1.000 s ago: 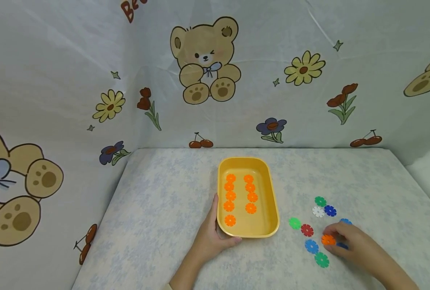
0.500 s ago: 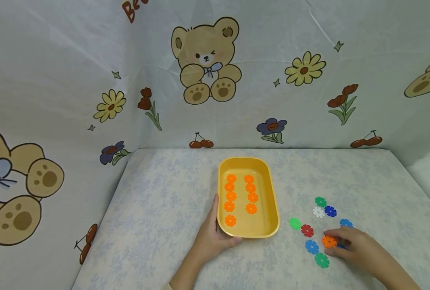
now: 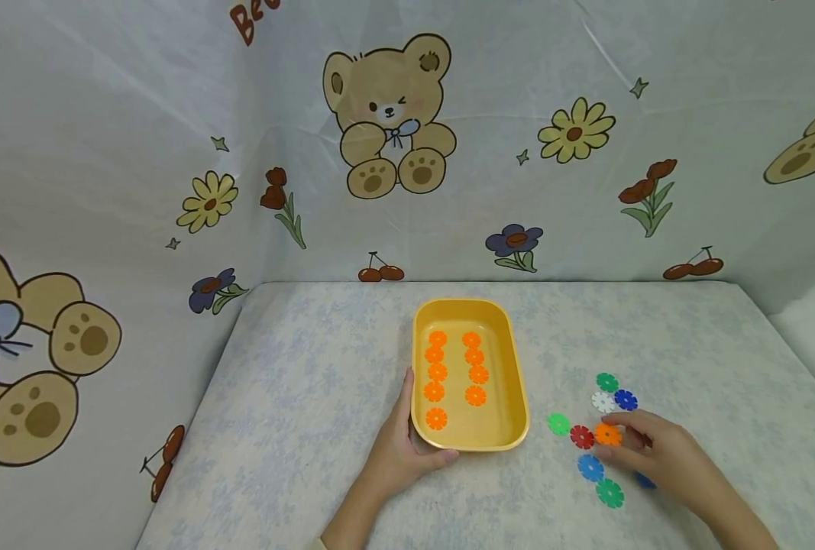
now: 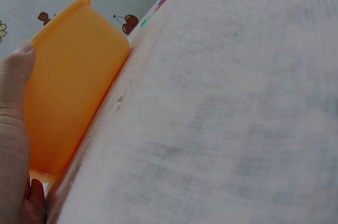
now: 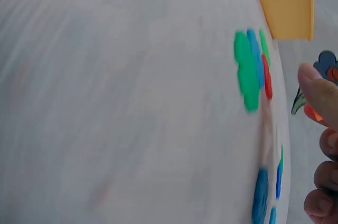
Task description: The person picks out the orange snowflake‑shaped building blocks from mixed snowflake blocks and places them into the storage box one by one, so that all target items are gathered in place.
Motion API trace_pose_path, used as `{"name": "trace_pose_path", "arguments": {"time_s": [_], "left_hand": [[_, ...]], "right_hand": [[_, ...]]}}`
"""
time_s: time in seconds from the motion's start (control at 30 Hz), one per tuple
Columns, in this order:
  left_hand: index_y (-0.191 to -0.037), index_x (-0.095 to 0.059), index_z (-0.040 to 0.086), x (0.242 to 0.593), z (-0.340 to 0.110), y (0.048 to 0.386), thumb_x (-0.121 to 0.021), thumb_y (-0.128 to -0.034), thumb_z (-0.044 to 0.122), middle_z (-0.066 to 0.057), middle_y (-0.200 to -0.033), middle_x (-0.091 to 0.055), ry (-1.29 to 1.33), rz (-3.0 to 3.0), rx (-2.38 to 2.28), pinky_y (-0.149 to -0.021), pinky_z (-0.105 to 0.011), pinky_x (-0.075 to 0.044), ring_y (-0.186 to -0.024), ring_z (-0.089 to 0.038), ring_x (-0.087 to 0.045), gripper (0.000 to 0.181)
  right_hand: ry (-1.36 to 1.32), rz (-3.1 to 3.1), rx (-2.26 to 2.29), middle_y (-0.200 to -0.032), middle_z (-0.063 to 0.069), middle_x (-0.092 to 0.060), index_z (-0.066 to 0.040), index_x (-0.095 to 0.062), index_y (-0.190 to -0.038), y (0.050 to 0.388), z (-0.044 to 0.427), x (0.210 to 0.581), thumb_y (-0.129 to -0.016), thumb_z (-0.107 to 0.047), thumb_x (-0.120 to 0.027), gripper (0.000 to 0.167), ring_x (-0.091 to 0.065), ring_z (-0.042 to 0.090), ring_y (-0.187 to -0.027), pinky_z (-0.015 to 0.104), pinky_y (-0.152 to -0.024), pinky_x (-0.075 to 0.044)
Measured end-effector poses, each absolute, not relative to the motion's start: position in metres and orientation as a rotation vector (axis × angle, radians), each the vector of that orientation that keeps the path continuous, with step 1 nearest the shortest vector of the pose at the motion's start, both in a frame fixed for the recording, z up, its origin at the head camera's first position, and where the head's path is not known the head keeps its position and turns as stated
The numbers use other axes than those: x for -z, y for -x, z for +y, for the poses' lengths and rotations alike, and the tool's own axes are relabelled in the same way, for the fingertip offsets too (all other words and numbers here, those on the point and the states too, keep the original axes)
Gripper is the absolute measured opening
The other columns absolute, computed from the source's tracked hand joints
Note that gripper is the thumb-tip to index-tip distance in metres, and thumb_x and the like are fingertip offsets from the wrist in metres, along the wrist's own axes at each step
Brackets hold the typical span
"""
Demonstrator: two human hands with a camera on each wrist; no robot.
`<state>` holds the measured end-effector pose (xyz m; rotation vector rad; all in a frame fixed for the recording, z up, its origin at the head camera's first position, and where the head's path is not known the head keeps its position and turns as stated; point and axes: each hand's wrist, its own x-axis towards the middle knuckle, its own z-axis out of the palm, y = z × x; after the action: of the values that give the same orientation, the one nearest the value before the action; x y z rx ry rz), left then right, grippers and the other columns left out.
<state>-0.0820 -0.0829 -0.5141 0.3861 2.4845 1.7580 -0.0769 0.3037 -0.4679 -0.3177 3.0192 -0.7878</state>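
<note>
In the head view, a yellow tray (image 3: 512,428) stands on the table with flower-shaped orange discs (image 3: 436,418) laid in two columns inside. My left hand (image 3: 402,451) grips its near left corner, the thumb along the front rim; the left wrist view shows that thumb on the rim of the tray (image 4: 79,81). Between thumb and finger, my right hand (image 3: 661,451) pinches another orange disc (image 3: 608,435), raised off the table. Beside it lie a red disc (image 3: 582,437), a light blue disc (image 3: 590,467) and a green disc (image 3: 609,493).
Farther back on the right lie a white disc (image 3: 603,402), a dark blue disc (image 3: 625,399) and a green one. A light green disc (image 3: 559,424) lies nearest the tray. Another blue disc (image 3: 645,480) is partly under my right hand. A bear-print cloth (image 3: 476,221) hangs behind the table.
My right hand has lifted the orange disc from among the others and moved slightly left and away from me. My left hand and the tray have stayed put.
</note>
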Motion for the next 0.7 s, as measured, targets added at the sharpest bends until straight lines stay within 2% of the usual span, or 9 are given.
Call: {"name": "trace_pose_path", "arguments": {"time_s": [0.17, 0.4, 0.57, 0.7], "left_hand": [[-0.161, 0.005, 0.027, 0.514, -0.083, 0.082, -0.087, -0.0749, 0.041, 0.008, -0.167, -0.006, -0.384, 2.466, -1.767, -0.122, -0.042, -0.022, -0.152, -0.013, -0.018, 0.126], [-0.161, 0.005, 0.028, 0.514, -0.083, 0.082, -0.087, -0.0742, 0.043, 0.01, -0.167, -0.006, -0.379, 2.455, -1.777, -0.122, -0.043, -0.021, -0.152, -0.009, -0.016, 0.127], [-0.16, 0.006, 0.03, 0.514, -0.084, 0.082, -0.086, -0.0747, 0.044, 0.01, -0.167, -0.006, -0.384, 2.482, -1.762, -0.121, -0.044, -0.022, -0.152, -0.014, -0.018, 0.126], [-0.159, 0.006, 0.034, 0.513, -0.083, 0.082, -0.085, -0.075, 0.046, 0.011, -0.167, -0.005, -0.373, 2.487, -1.753, -0.121, -0.044, -0.022, -0.152, -0.015, -0.017, 0.125]], "right_hand": [[0.244, 2.949, 0.93, -0.064, -0.006, -0.036, -0.018, -0.072, -0.11, 0.088, 0.276, 0.46, -0.078, -0.04, -0.083, 0.04, -0.035, 0.006, -0.056, 0.023, -0.048, -0.03], [0.365, 2.902, 1.272, -0.062, -0.008, -0.031, -0.021, -0.072, -0.107, 0.101, 0.237, 0.462, -0.08, -0.03, -0.083, 0.031, -0.035, 0.007, -0.048, 0.022, -0.044, -0.035], [0.514, 2.8, 1.45, -0.064, -0.004, -0.034, -0.022, -0.073, -0.105, 0.11, 0.212, 0.461, -0.079, -0.023, -0.084, 0.028, -0.033, 0.008, -0.055, 0.024, -0.046, -0.032], [0.585, 2.769, 1.462, -0.07, 0.0, -0.042, -0.022, -0.075, -0.104, 0.114, 0.196, 0.46, -0.077, -0.023, -0.086, 0.029, -0.039, 0.012, -0.062, 0.022, -0.051, -0.034]]}}
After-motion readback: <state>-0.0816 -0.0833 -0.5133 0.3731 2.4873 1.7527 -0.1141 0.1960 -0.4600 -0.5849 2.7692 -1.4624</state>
